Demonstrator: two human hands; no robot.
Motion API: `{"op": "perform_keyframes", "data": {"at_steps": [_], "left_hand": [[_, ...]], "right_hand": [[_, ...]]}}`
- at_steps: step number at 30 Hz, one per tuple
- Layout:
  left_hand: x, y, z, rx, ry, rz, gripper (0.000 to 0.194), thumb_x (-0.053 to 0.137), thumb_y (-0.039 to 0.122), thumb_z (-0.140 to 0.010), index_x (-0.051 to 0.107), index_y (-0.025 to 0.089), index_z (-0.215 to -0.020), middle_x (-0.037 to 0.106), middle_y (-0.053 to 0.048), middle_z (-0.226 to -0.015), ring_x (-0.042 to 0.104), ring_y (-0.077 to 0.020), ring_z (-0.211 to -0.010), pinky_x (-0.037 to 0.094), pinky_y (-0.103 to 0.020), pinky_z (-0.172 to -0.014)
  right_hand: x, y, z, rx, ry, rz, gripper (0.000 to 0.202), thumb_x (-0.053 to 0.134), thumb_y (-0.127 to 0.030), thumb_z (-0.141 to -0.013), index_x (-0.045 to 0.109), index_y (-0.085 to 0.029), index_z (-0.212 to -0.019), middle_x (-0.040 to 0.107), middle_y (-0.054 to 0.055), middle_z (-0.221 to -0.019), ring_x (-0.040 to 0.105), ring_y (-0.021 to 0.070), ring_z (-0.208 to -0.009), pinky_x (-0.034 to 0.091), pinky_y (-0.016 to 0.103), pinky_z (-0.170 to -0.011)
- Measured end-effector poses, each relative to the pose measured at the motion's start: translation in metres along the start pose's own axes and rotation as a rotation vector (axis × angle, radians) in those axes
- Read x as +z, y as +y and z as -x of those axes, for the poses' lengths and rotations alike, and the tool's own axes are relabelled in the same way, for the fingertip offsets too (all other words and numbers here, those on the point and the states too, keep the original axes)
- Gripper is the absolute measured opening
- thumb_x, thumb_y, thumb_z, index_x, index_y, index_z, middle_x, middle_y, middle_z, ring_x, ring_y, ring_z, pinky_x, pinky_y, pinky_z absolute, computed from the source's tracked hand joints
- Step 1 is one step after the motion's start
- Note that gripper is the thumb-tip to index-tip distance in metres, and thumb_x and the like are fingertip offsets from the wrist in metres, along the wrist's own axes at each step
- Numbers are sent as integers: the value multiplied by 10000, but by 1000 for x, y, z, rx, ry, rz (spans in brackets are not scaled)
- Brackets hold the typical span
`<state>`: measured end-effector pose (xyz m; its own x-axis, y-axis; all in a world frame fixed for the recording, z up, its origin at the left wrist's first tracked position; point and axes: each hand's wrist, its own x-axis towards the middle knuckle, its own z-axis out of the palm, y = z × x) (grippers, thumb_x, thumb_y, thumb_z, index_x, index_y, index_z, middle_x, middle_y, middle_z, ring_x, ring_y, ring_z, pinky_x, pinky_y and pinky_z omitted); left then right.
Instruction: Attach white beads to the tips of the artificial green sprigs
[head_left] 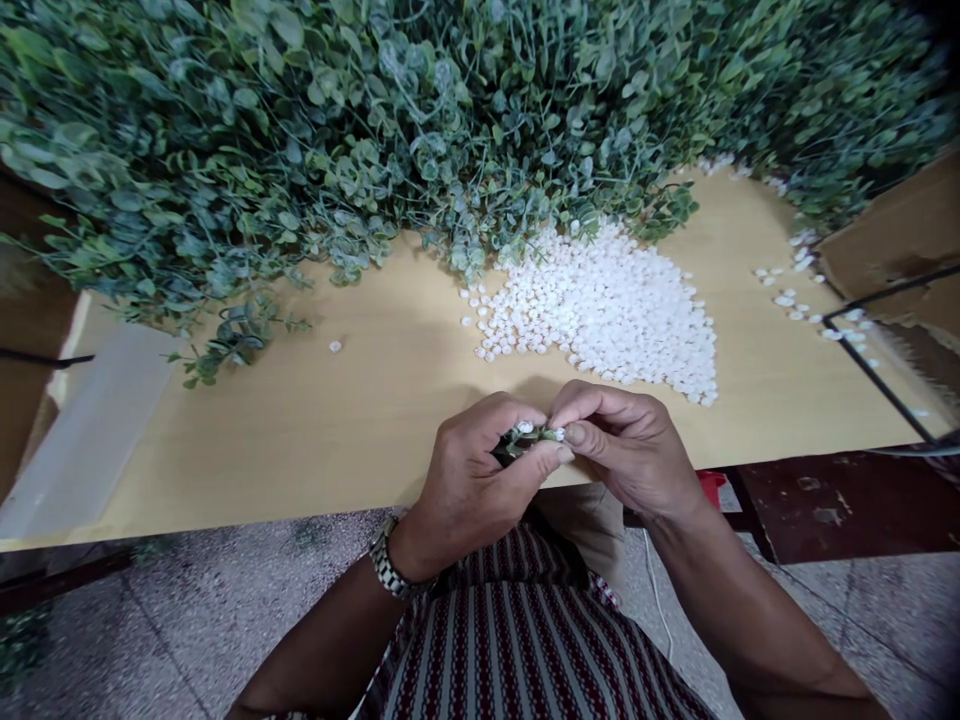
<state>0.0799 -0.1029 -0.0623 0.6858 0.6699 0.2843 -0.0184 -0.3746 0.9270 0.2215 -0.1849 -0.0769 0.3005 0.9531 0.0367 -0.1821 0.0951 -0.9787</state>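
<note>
My left hand (484, 465), with a metal watch at the wrist, is closed around a small green sprig (511, 448) near the table's front edge. One white piece (525, 427) shows on the sprig between the fingers. Thumb and forefinger of my right hand (626, 440) pinch a small white piece (559, 435) at the tip of a green stem, right beside the left fingertips. Just beyond the hands lies a wide pile of small white pieces (607, 305) on the tan table (375, 410).
Green artificial foliage (360, 130) covers the back of the table. A loose sprig (232, 340) and a single white piece (335, 346) lie at left, near a translucent strip (97, 430). Cardboard (900, 240) and a black metal frame (874, 370) stand at right.
</note>
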Motion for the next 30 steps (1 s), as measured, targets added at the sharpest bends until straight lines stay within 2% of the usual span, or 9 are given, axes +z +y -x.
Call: {"op": "perform_keyframes", "data": {"at_steps": [6,15,22,30], "left_hand": [[2,5,-2,-24,28,8,99,606,148,-742,561,151,-655,511,23,-592,443,-78,-534,364,-209,-504],[1,7,-3,-40,21,7,110,520,57,-678,544,144,-615,481,30,-564,416,-76,-523,349,-205,-495],[1,6,-3,-121,4,64,138,507,35,-696,570,144,-638,515,33,-579,426,-63,-509,355,-180,-481],[0,6,-2,-76,-5,61,140,527,36,-714,593,142,-649,542,22,-583,458,-72,-529,382,-186,-502]], "right_hand": [[2,-2,1,-38,-2,106,33,681,-228,-766,695,-199,-774,627,3,-679,556,108,-647,459,246,-597],[6,-2,2,-131,-24,156,88,656,-151,-781,702,-220,-809,603,-20,-692,533,82,-646,421,223,-597],[-1,2,1,-64,-28,73,55,680,-186,-763,701,-226,-794,623,-10,-693,542,102,-646,428,245,-601],[-3,3,1,-49,-40,62,23,681,-219,-764,698,-213,-778,626,4,-691,552,112,-649,439,258,-603]]}}
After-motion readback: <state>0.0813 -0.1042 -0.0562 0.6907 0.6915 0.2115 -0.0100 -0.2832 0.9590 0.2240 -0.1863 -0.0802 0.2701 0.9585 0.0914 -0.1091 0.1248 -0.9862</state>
